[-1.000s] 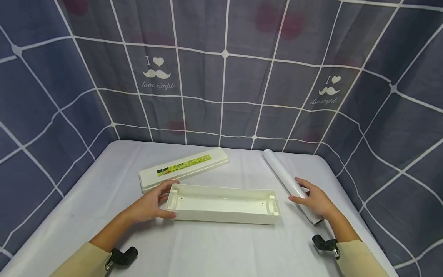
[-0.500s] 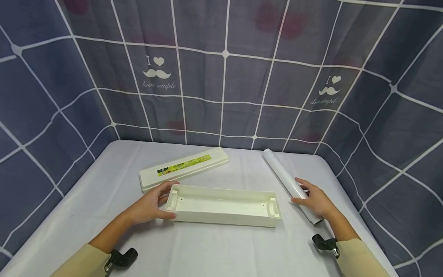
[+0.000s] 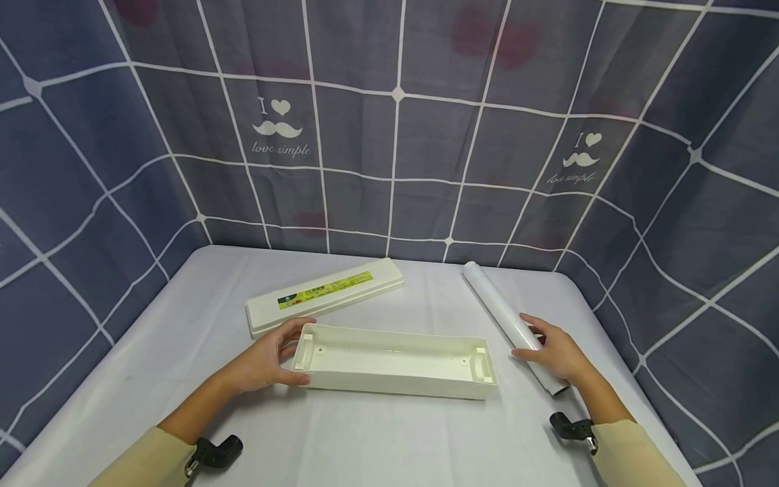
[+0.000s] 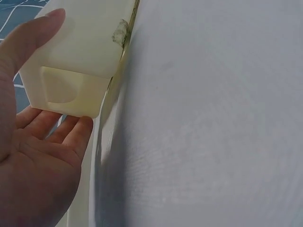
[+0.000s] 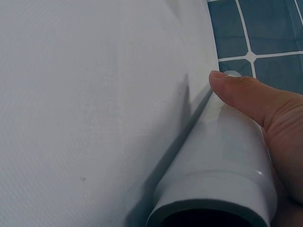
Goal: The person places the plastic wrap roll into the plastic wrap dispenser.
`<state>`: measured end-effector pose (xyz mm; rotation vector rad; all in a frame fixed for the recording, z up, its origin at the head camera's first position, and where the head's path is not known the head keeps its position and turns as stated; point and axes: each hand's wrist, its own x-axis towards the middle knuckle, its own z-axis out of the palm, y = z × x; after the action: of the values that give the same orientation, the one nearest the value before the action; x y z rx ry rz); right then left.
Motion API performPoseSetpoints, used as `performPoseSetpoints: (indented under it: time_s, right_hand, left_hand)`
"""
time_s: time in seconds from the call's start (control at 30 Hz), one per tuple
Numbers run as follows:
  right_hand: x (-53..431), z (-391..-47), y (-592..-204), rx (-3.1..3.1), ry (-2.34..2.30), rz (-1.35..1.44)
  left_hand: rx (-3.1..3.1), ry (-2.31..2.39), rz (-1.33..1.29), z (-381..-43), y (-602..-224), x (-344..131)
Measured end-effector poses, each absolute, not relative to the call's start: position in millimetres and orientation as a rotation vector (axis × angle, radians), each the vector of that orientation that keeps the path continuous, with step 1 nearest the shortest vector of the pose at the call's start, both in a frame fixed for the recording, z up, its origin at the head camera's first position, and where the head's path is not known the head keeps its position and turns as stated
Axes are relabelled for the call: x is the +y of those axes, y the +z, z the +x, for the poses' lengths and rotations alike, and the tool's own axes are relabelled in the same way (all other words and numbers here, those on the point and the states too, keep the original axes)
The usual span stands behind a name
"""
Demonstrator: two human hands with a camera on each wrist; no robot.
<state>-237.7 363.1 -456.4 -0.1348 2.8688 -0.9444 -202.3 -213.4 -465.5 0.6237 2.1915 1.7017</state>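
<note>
A long cream plastic box (image 3: pixel 402 383) lies open side up near the middle of the table, hollow inside with slotted holders at both ends. My left hand (image 3: pixel 260 364) grips its left end, thumb along the front wall and fingers behind the far corner. In the left wrist view the box's end wall (image 4: pixel 59 85) shows a moulded recess. A white roll of cling film (image 3: pixel 498 301) lies slanted to the right. Over its near part my right hand (image 3: pixel 556 350) holds it between thumb and fingers. The right wrist view shows the roll's hollow end (image 5: pixel 213 189).
Behind the box lies a matching cream lid (image 3: pixel 359 281) with a yellow-green label, set at an angle. White cloth covers the table (image 3: pixel 389 446). Dark checked curtains (image 3: pixel 426 135) enclose the back and both sides.
The right end of the box has swung slightly toward the near edge, while my left hand stays on its left end. My right thumb has shifted a little; the roll has not moved.
</note>
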Motion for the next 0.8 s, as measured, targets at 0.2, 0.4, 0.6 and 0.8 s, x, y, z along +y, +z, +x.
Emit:
performPoseSetpoints:
  time_s: [0.2, 0.4, 0.6, 0.8]
  right_hand:
    - [362.5, -237.3, -456.2, 2.893, -0.940, -0.117]
    - [361.8, -235.5, -458.2, 2.930, -0.923, -0.095]
    - [361.0, -234.3, -459.4, 2.938, -0.952, -0.073]
    - [360.5, -233.2, -459.5, 2.939, -0.984, -0.056]
  left_hand:
    - [2.181, 1.707, 0.626, -202.1, -465.5, -213.5]
    - [2.190, 1.699, 0.635, -202.2, -466.6, -213.8]
    - [2.196, 1.693, 0.648, -203.0, -467.7, -213.9]
    - [2.188, 1.700, 0.650, -202.9, -467.9, -214.3]
